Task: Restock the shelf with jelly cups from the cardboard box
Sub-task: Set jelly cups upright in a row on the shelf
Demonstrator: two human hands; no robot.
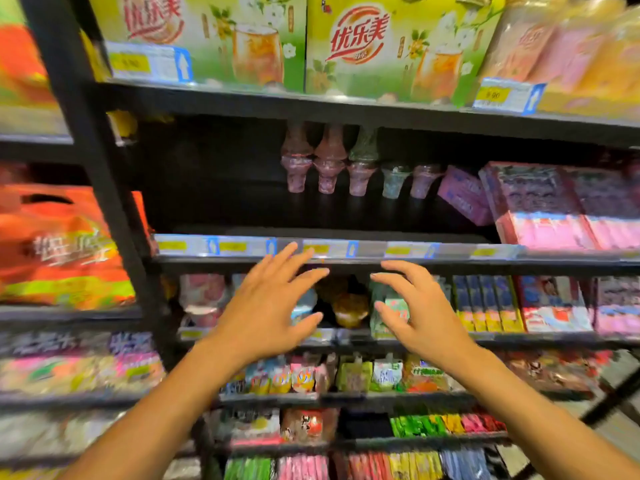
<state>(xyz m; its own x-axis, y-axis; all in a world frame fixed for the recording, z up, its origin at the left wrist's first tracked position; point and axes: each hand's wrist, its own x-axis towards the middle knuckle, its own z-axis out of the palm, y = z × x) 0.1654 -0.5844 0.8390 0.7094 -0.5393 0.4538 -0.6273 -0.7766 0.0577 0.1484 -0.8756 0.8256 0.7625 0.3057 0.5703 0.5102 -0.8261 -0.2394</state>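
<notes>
Several cone-shaped jelly cups [327,168], pink, purple and green, stand in stacked pairs at the back of a dark shelf [329,258]. Most of that shelf's left and front part is bare. My left hand [266,306] and my right hand [415,310] are both held out empty in front of the shelf's front rail, fingers spread, palms facing each other. Neither hand touches a cup. The cardboard box is out of view.
Green and yellow drink cartons [398,46] fill the shelf above. Pink boxes [554,209] sit right of the cups. Orange bags [59,247] hang on the left rack. Lower shelves hold packed snacks and candy. A black upright [90,150] divides the racks.
</notes>
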